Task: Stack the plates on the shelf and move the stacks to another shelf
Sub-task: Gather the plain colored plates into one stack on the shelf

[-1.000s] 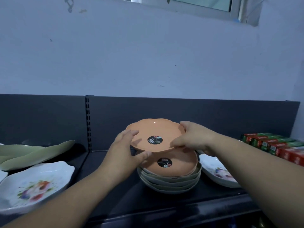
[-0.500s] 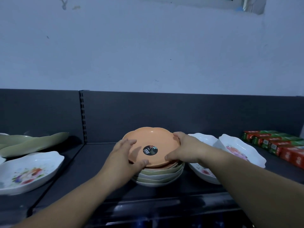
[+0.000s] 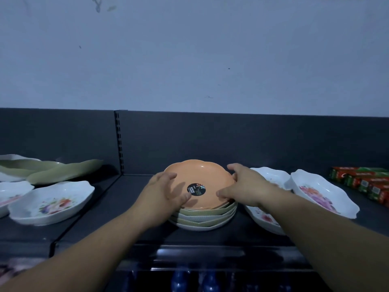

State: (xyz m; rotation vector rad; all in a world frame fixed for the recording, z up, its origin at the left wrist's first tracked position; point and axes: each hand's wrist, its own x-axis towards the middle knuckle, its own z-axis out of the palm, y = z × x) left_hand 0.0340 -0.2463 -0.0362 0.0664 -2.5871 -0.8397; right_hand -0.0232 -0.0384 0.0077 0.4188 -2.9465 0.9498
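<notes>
Plates formed a stack (image 3: 203,218) between the two hands on the dark shelf (image 3: 105,207), with an orange scalloped plate (image 3: 202,182) uppermost and pale green and white plates beneath it. The left hand (image 3: 163,191) lay against the near-left rim of the orange plate, fingers spread and loosely curved, thumb resting on the plate's inner surface beside a round black label (image 3: 196,189). The right hand (image 3: 244,184) cupped the opposite rim, fingers curled over the far edge, thumb on the near edge. Just beyond the right hand sat two white floral dishes (image 3: 322,192); further right lay red and green boxes (image 3: 364,182). Well left of the left hand sat another white floral dish (image 3: 52,202) and green leaf-shaped dishes (image 3: 63,171).
</notes>
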